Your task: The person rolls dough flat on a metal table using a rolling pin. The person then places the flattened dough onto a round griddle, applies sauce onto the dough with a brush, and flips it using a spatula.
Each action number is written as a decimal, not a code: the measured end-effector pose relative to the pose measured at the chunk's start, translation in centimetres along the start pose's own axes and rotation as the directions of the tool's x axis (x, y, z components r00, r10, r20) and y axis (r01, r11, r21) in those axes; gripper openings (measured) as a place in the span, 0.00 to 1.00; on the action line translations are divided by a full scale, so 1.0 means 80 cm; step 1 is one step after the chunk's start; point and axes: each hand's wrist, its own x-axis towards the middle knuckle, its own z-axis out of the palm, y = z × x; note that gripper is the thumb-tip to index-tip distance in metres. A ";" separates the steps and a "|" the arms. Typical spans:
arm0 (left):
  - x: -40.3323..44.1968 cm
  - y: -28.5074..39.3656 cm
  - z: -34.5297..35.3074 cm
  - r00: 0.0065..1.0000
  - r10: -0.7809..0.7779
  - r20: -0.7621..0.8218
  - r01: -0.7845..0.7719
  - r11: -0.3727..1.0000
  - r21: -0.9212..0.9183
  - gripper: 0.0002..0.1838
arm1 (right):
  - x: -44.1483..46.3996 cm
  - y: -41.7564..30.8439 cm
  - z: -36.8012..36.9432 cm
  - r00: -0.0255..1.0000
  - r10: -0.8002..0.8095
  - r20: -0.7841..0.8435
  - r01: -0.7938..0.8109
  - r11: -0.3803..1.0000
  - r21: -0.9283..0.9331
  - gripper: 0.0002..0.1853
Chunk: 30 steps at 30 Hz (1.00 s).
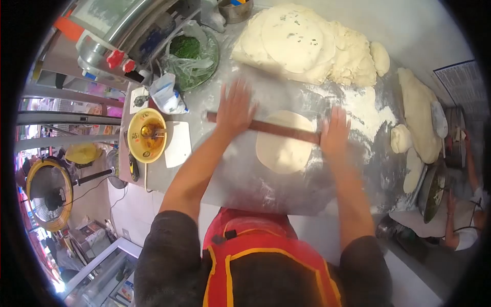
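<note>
A flat round of dough (pixel 281 156) lies on the floury grey worktop (pixel 230 171). Across its upper part rests a brown wooden rolling pin (pixel 286 131), tilted down to the right. My left hand (pixel 237 110) presses its palm on the pin near the left end, fingers stretched out and spread. Over the right end lies my right hand (pixel 335 134), slightly blurred, with its fingers also extended rather than wrapped round the pin.
Behind are a large dough mass (pixel 353 56) and a speckled dough round (pixel 291 38). A yellow bowl (pixel 135 134), a white board (pixel 178 145) and bagged chopped greens (pixel 185 47) stand left. Long dough (pixel 419 112) lies right, near a round pan (pixel 434 192) and another person's arm (pixel 450 217).
</note>
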 end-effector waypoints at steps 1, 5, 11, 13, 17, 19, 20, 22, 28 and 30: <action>-0.042 0.005 -0.002 0.998 -0.004 0.055 0.008 0.998 -0.069 0.32 | -0.029 -0.024 -0.034 0.978 0.077 0.192 -0.080 0.997 0.011 0.31; -0.187 0.012 -0.001 0.970 -0.017 0.242 0.085 0.959 -0.272 0.32 | -0.169 -0.035 -0.051 0.971 0.013 0.238 -0.039 0.994 0.101 0.30; -0.117 -0.005 -0.009 0.999 -0.036 0.003 0.035 0.974 -0.222 0.33 | -0.104 -0.028 -0.052 0.984 0.117 0.135 -0.128 0.989 0.070 0.28; -0.148 0.010 -0.024 0.993 -0.077 0.089 0.090 0.984 -0.156 0.33 | -0.131 -0.036 -0.060 0.978 0.068 0.196 -0.090 0.990 0.105 0.28; -0.231 0.024 -0.031 0.969 -0.091 0.229 0.133 0.976 -0.174 0.34 | -0.204 -0.052 -0.081 0.975 0.019 0.223 -0.034 0.997 0.064 0.30; -0.219 0.023 -0.021 0.979 -0.084 0.188 0.114 0.981 -0.159 0.35 | -0.199 -0.046 -0.072 0.986 -0.004 0.169 -0.016 0.993 0.113 0.30; -0.192 0.018 -0.020 0.986 -0.075 0.147 0.097 0.984 -0.151 0.35 | -0.175 -0.040 -0.064 0.986 0.028 0.166 -0.047 0.993 0.111 0.29; -0.114 0.005 -0.023 0.997 -0.061 0.046 0.066 0.990 -0.121 0.37 | -0.101 -0.026 -0.041 0.986 0.081 0.143 -0.098 0.989 0.113 0.29; -0.187 0.011 0.006 0.967 -0.085 0.238 0.146 0.957 -0.250 0.45 | -0.180 0.006 -0.027 0.939 -0.298 0.170 0.332 0.912 -0.240 0.29; -0.196 0.013 -0.079 0.875 -0.008 0.484 0.229 0.888 -0.399 0.33 | -0.146 -0.063 -0.090 0.825 0.200 0.528 -0.182 0.980 -0.085 0.31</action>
